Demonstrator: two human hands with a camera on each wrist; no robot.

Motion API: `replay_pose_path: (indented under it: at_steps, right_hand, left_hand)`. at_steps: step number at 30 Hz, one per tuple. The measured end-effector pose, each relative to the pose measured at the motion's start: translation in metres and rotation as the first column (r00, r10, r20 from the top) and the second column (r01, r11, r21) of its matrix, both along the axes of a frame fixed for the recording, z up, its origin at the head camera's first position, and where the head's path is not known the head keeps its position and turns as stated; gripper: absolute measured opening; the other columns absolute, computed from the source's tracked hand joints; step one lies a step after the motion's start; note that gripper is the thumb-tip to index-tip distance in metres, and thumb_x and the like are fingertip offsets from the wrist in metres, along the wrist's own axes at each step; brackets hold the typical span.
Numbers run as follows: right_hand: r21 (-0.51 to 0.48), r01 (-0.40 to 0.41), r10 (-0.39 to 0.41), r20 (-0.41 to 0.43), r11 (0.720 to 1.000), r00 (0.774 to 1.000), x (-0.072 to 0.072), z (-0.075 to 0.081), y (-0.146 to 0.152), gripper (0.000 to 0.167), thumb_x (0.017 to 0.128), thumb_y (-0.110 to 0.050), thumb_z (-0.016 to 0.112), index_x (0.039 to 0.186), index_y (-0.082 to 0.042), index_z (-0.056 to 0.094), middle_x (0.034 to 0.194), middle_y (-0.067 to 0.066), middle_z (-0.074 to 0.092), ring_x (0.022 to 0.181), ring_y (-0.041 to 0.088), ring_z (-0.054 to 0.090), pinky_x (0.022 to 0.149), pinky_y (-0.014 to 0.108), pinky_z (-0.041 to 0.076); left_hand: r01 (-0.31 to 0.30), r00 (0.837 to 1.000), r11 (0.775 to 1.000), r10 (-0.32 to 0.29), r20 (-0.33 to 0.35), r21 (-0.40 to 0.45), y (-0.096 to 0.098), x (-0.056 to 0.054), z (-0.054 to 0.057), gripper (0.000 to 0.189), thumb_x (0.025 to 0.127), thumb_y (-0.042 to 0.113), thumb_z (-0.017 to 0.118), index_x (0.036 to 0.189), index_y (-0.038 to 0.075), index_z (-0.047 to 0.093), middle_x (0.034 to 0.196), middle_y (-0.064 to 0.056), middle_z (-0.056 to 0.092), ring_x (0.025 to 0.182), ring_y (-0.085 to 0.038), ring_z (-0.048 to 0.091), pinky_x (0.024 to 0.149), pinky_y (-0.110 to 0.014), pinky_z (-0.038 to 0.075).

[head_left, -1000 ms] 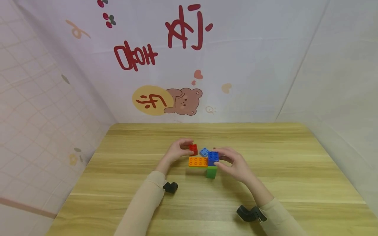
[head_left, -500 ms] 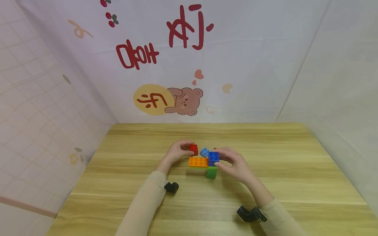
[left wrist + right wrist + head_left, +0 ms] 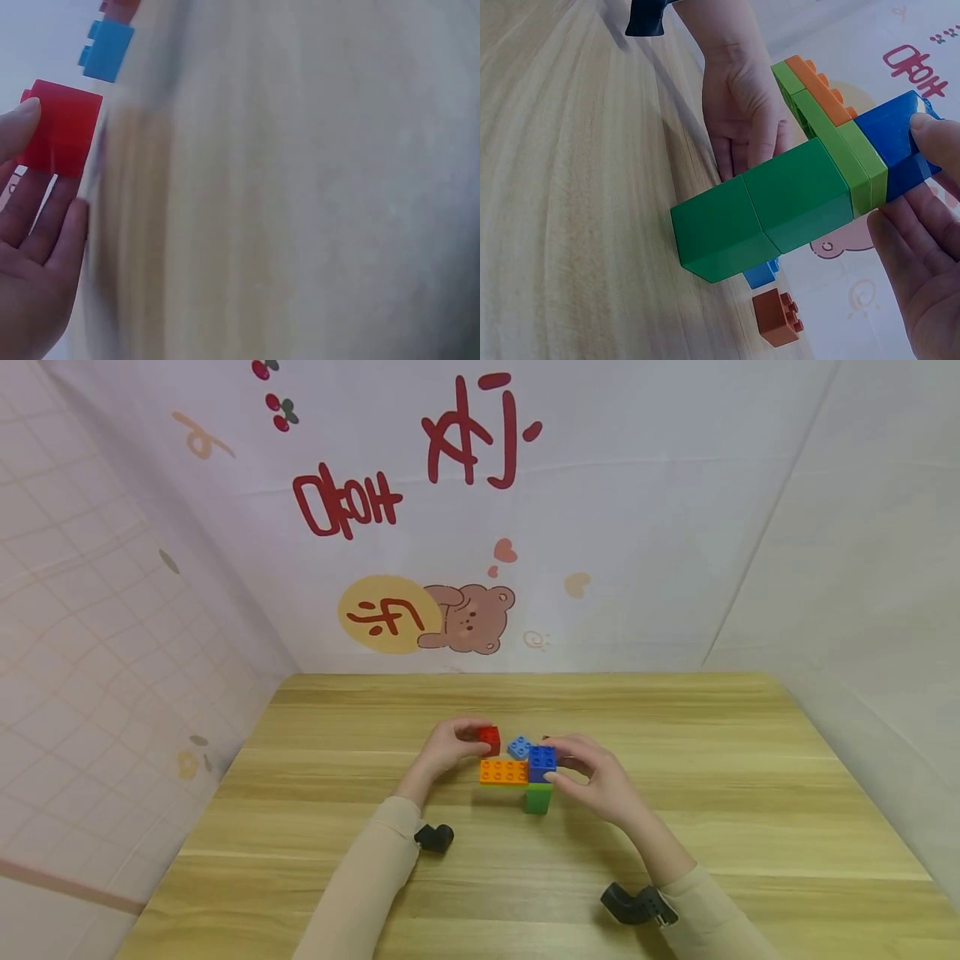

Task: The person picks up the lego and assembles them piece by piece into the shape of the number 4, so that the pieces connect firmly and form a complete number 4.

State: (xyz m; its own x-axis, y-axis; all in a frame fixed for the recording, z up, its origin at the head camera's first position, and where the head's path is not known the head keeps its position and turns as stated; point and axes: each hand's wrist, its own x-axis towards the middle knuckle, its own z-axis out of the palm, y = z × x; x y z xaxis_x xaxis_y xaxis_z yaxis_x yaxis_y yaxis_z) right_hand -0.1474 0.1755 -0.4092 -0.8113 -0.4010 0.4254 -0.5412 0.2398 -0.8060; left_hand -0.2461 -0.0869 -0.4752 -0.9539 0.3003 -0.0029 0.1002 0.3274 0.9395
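Note:
My left hand point(image 3: 447, 745) pinches a red toy brick point(image 3: 490, 741) behind the orange piece. In the left wrist view the thumb lies on the red block's face, with fingers on its other side. My right hand point(image 3: 600, 777) grips a dark blue brick point(image 3: 542, 763) by its sides, thumb in front. That brick tops a small tower: two green bricks point(image 3: 761, 206) one above the other, then lime green pieces point(image 3: 855, 161). An orange brick point(image 3: 503, 772) with two rows of studs sits on the lime layer and juts out left of the tower.
A light blue brick point(image 3: 519, 747) lies behind the tower, between the hands. Beyond it stands a reddish-brown brick point(image 3: 776, 319), mostly hidden by my right hand in the head view. Black curved pieces point(image 3: 435, 837) are at both wrists. White printed cloth point(image 3: 637, 527) rises behind the wooden table point(image 3: 750, 793).
My left hand has shifted very slightly left with the red brick. The right hand and the tower hold the same position.

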Motion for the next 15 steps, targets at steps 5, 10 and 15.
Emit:
replay_pose_path:
  at_steps: [5, 10, 15]
  right_hand:
    - [0.006, 0.016, -0.016, 0.023, 1.0, 1.0, 0.001, 0.001, -0.004, 0.039, 0.085, 0.01, 0.071, 0.123, 0.008, 0.063, 0.121, 0.026, 0.06, 0.105, 0.02, 0.061, 0.089, 0.05, 0.051]
    - [0.011, 0.029, -0.029, 0.038, 1.0, 0.999, 0.001, 0.001, -0.007, 0.038, 0.086, 0.009, 0.071, 0.123, 0.009, 0.062, 0.122, 0.025, 0.06, 0.106, 0.025, 0.061, 0.09, 0.051, 0.051]
    - [0.012, 0.036, -0.036, 0.047, 0.999, 0.998, 0.001, 0.001, -0.011, 0.039, 0.086, 0.009, 0.071, 0.123, 0.011, 0.061, 0.122, 0.025, 0.06, 0.107, 0.027, 0.061, 0.09, 0.049, 0.051]
  left_hand:
    - [-0.036, 0.998, 0.999, 0.035, 0.045, 0.017, -0.006, -0.003, 0.006, 0.038, 0.087, 0.011, 0.077, 0.124, 0.009, 0.07, 0.117, -0.008, 0.069, 0.104, -0.024, 0.062, 0.094, -0.04, 0.05]
    - [-0.008, 1.0, 0.999, 0.007, 0.025, 0.054, -0.012, 0.0, 0.026, 0.038, 0.088, 0.011, 0.075, 0.126, 0.007, 0.068, 0.118, -0.009, 0.068, 0.105, -0.025, 0.061, 0.091, -0.036, 0.052]
    - [0.068, 0.995, 0.997, -0.064, -0.08, 0.046, -0.02, 0.006, 0.045, 0.04, 0.092, 0.011, 0.071, 0.13, 0.002, 0.064, 0.121, -0.011, 0.067, 0.107, -0.026, 0.062, 0.087, -0.034, 0.053]
